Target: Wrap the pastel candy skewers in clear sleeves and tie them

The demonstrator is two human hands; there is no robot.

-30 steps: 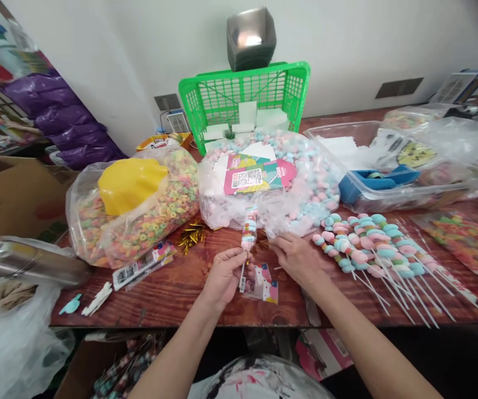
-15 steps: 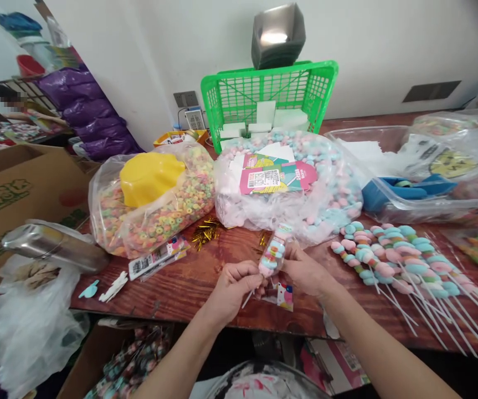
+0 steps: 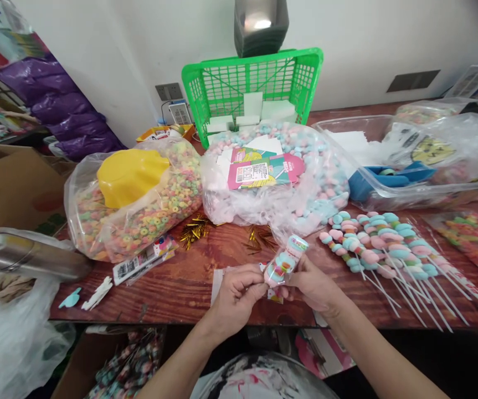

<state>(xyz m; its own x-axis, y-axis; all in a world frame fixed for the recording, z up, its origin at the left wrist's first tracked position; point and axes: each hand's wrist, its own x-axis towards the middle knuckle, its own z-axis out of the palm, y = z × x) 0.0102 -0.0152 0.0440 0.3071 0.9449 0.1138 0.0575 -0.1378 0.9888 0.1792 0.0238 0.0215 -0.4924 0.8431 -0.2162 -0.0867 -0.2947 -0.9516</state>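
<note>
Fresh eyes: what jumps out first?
Probably the bright green slatted plastic basket at the back, by the white wall; then the wavy-edged yellow plastic bowl on top of bagged multicoloured rings at left. At centre, the left hand and right hand hold a clear-wrapped pink-and-blue candy skewer; similar skewers lie piled at right.

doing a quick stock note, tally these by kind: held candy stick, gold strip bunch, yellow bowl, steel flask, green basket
Held candy stick: 1
Gold strip bunches: 2
Yellow bowl: 1
Steel flask: 1
Green basket: 1
Total: 6
</note>
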